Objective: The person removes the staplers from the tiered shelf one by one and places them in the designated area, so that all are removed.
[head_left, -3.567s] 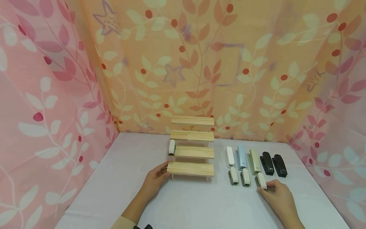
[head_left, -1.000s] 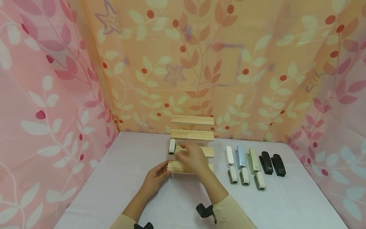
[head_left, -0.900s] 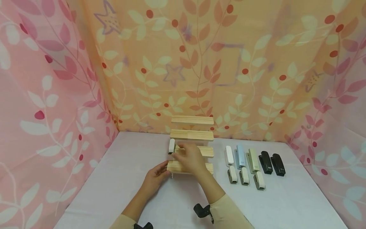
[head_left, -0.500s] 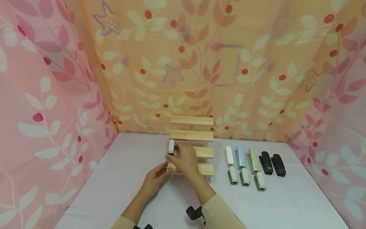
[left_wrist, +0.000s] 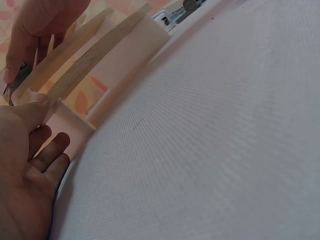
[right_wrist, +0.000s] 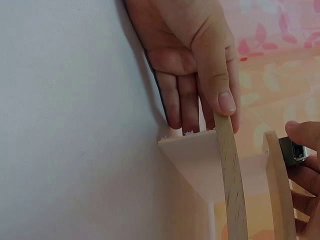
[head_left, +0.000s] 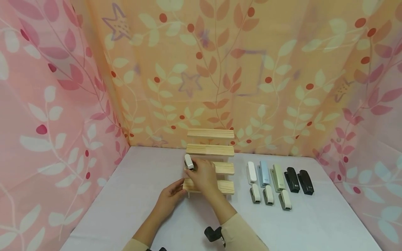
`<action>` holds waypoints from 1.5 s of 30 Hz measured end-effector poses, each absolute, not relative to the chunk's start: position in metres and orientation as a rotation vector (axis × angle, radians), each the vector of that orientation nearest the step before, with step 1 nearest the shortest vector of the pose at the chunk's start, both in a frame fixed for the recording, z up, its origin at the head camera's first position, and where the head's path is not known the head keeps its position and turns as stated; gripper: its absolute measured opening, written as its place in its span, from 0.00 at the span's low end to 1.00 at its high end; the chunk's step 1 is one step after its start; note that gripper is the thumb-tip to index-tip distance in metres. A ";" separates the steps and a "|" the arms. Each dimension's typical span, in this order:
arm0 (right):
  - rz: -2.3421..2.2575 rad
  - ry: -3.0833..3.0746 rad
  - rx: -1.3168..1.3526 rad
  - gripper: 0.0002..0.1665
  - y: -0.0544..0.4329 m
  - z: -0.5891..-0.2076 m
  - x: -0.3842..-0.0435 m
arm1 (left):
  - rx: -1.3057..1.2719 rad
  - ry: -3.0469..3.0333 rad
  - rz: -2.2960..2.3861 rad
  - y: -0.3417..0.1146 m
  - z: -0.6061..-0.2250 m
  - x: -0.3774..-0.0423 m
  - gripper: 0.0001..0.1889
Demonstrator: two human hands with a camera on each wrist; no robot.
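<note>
A small white stapler (head_left: 188,162) sits tilted at the left end of the second-lowest board of a stepped wooden rack (head_left: 226,187). My right hand (head_left: 205,176) pinches this stapler between thumb and fingers; its dark metal end (right_wrist: 294,151) shows in the right wrist view. With the left hand (head_left: 169,198) I grip the left end of the rack's lowest board, thumb on top (right_wrist: 226,103) and fingers underneath. The left wrist view shows the same left hand (left_wrist: 30,160) at the board's end, the right hand (left_wrist: 40,30) beyond it.
Right of the rack stand two rows of staplers. The back row has a white stapler (head_left: 251,172), a blue one (head_left: 264,173), a green one (head_left: 278,177) and two black ones (head_left: 293,179). Small white staplers (head_left: 255,192) form the front row. Patterned curtains (head_left: 220,69) enclose the table.
My right hand has gone from the front-row staplers on the right to the rack and taken hold of the small white stapler, which has tipped from straight to slanted. The left hand stays put.
</note>
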State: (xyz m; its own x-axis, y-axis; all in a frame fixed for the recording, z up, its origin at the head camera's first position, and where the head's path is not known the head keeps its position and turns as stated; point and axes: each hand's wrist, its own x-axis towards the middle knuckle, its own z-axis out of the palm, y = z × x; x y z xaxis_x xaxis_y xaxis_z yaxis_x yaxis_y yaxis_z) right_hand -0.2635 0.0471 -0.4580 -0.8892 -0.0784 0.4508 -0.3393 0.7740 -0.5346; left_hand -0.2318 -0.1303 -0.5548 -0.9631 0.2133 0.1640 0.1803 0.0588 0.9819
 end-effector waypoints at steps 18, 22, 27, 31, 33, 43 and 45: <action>0.993 -2.535 0.336 0.22 0.064 -0.453 -0.260 | 0.398 2.319 2.051 -0.131 -0.555 -0.233 0.29; 1.018 -2.531 0.342 0.21 0.065 -0.453 -0.260 | 0.402 2.317 2.051 -0.131 -0.556 -0.234 0.29; 1.067 -2.528 0.334 0.21 0.068 -0.452 -0.261 | 0.413 2.301 2.062 -0.131 -0.555 -0.233 0.29; 1.099 -2.515 0.339 0.20 0.075 -0.450 -0.258 | 0.426 2.296 2.062 -0.130 -0.554 -0.233 0.30; 1.122 -2.501 0.345 0.20 0.079 -0.448 -0.256 | 0.433 2.291 2.066 -0.130 -0.554 -0.232 0.30; 1.098 -2.465 0.346 0.20 0.102 -0.440 -0.245 | 0.413 2.285 2.071 -0.130 -0.553 -0.232 0.30; 1.091 -2.453 0.343 0.20 0.108 -0.438 -0.243 | 0.411 2.286 2.076 -0.130 -0.553 -0.231 0.30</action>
